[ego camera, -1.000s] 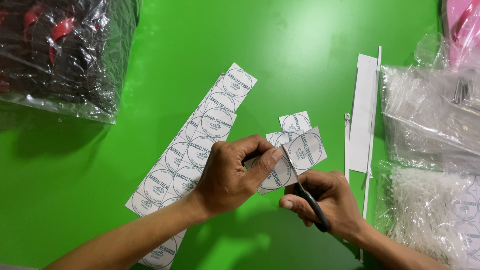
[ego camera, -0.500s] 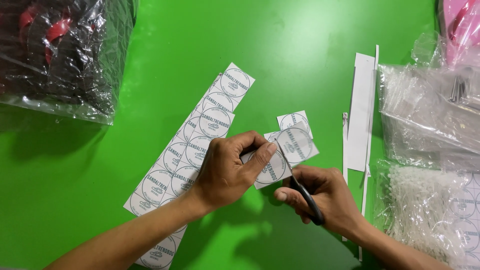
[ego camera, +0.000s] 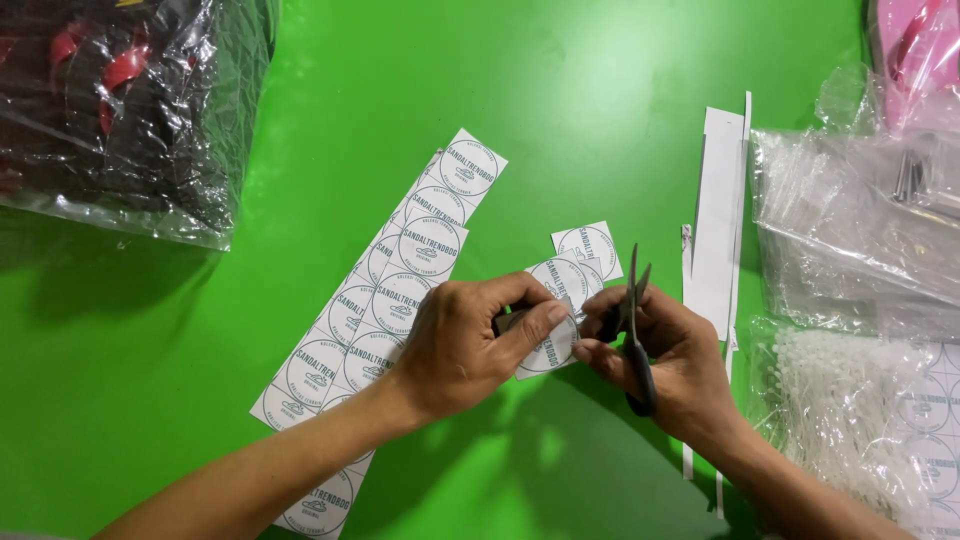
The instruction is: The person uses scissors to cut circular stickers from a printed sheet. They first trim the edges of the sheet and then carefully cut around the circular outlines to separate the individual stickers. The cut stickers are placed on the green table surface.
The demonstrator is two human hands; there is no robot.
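Head view of a green worktop (ego camera: 600, 100). Since the preceding half-second, the small white paper strip of round printed labels (ego camera: 553, 345) has been drawn closer to the body and the black-handled scissors (ego camera: 634, 330) have swung up, blades now pointing away from the person with the tips slightly parted (a pause or repositioning between cuts, as judged, rather than a cut in progress). The left hand (ego camera: 465, 345) pinches the small strip between thumb and curled fingers, holding it just above the worktop. The right hand (ego camera: 670, 365) is closed around the scissor handles, its fingertips also touching the edge of the strip. Taking this strip as landmark: a long white sheet of the same round labels (ego camera: 400, 290) lies to its left, partly under the left forearm; one cut square label (ego camera: 590, 245) lies just beyond it; narrow white paper offcuts (ego camera: 718, 220) lie to its right, with clear plastic bags (ego camera: 850, 230) farther right. A clear bag of dark and red items (ego camera: 110, 110) lies far left.
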